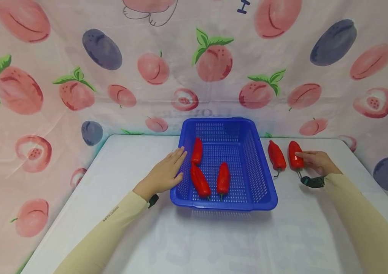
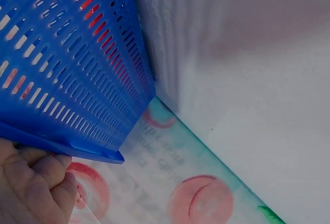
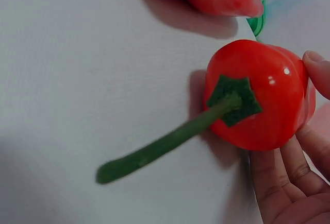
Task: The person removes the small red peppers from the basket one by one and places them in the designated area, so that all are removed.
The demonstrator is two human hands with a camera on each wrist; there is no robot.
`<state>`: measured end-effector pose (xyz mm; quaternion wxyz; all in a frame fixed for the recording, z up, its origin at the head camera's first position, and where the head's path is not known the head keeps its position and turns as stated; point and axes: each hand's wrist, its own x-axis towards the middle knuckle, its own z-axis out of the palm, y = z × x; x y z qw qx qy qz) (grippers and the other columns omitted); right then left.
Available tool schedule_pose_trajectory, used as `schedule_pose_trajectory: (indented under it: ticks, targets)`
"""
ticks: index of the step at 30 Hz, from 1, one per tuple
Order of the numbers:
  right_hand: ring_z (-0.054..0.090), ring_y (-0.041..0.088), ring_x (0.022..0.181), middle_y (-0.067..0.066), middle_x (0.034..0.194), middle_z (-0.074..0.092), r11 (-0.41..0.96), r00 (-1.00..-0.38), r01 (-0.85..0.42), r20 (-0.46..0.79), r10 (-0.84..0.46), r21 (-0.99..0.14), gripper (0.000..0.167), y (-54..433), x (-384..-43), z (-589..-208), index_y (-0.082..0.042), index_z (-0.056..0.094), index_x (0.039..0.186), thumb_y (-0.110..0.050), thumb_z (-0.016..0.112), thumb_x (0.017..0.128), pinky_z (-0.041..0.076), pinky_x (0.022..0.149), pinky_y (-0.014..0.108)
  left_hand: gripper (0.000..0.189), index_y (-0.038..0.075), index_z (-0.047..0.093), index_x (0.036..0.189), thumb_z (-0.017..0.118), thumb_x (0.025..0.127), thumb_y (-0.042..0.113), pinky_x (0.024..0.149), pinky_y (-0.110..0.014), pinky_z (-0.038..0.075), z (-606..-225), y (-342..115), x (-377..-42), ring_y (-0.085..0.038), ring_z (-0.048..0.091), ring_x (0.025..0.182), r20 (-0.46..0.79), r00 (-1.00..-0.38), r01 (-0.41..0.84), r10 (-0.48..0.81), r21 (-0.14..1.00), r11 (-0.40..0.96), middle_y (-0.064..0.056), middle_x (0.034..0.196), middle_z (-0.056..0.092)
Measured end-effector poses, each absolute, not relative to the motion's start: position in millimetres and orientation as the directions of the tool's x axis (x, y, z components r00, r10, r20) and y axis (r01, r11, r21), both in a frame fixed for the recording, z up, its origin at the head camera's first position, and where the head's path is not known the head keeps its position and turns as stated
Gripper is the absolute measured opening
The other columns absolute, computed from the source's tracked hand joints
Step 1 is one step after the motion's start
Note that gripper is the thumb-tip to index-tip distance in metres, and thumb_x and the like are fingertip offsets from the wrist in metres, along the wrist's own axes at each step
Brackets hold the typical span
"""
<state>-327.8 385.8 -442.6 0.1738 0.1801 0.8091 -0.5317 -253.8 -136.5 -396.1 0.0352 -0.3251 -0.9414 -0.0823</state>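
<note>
**Right grip (image 1: 318, 161) grasping red pepper (image 1: 294, 155); blue basket (image 1: 228, 206) lying at nine o'clock**

Head view: The red pepper is lying at nine o'clock from the right grip, toward the outer right of the tabletop (image 1: 214, 243). Its long axis is running roughly from twelve to six, tip away and stem (image 1: 299, 174) toward the wearer, so the grip is crossing that axis from the three o'clock side. This crosswise relation is, in this judgement, governing the handling. A second pepper (image 1: 277, 156) is lying just beside it at nine o'clock, between it and the basket, which is containing three further peppers (image 1: 223, 179). The right grip is clearly the nearer; the left grip (image 1: 163, 171) is resting at the basket's nine o'clock rim, fingers straight.

Left wrist view: The basket's slotted wall is filling the ten o'clock quarter. Fingers are lying along its rim at seven to eight o'clock, seemingly touching. The grasped pepper is not showing here.

Right wrist view: Thumb at two o'clock and fingers at five are pinching the pepper's body. The stem is pointing to eight o'clock. Whether the pepper is bearing on the tabletop, this inspection cannot tell.
</note>
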Motion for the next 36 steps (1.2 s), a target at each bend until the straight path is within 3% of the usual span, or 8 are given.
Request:
schedule_pose_trajectory:
  ticks: [10, 22, 29, 36]
  targets:
    - [0.011, 0.045, 0.142, 0.027, 0.155, 0.003, 0.356, -0.867, 0.495, -0.481, 0.132, -0.793, 0.092, 383.4, -326.9, -444.1, -0.002, 0.007, 0.150, -0.049, 0.056, 0.088, 0.026, 0.114, 0.049, 0.064, -0.004, 0.026, 0.146, 0.045, 0.092, 0.023, 0.119, -0.043, 0.018, -395.8, -134.5, -253.8, -0.033, 0.019, 0.145, 0.110, -0.791, 0.612, 0.602, 0.125, 0.781, -0.020, 0.155, 0.021]
    - [0.018, 0.046, 0.140, 0.031, 0.153, 0.009, 0.437, -0.876, 0.468, -0.468, 0.115, -0.768, 0.093, 381.9, -330.4, -443.3, 0.004, 0.012, 0.148, -0.052, 0.056, 0.087, 0.029, 0.112, 0.050, 0.064, -0.004, 0.026, 0.146, 0.045, 0.091, 0.023, 0.119, -0.043, 0.018, -396.1, -135.1, -253.5, -0.033, 0.020, 0.145, 0.116, -0.790, 0.613, 0.602, 0.125, 0.780, -0.020, 0.155, 0.022]
    - [0.014, 0.047, 0.140, 0.031, 0.153, 0.006, 0.477, -0.872, 0.451, -0.486, 0.055, -0.754, 0.093, 388.2, -326.9, -440.3, 0.001, 0.009, 0.149, -0.054, 0.053, 0.088, 0.028, 0.112, 0.054, 0.064, -0.005, 0.027, 0.145, 0.045, 0.091, 0.023, 0.118, -0.044, 0.019, -395.1, -135.2, -252.8, -0.034, 0.020, 0.144, 0.125, -0.785, 0.620, 0.607, 0.127, 0.775, -0.021, 0.154, 0.022]
    - [0.021, 0.046, 0.139, 0.029, 0.153, 0.014, 0.545, -0.891, 0.358, -0.452, -0.043, -0.758, 0.085, 403.1, -319.7, -434.3, -0.003, 0.010, 0.150, -0.051, 0.048, 0.092, 0.024, 0.110, 0.061, 0.064, -0.004, 0.026, 0.146, 0.044, 0.091, 0.024, 0.119, -0.044, 0.018, -393.8, -134.6, -252.8, -0.033, 0.020, 0.145, 0.110, -0.792, 0.610, 0.600, 0.128, 0.782, -0.020, 0.155, 0.021]
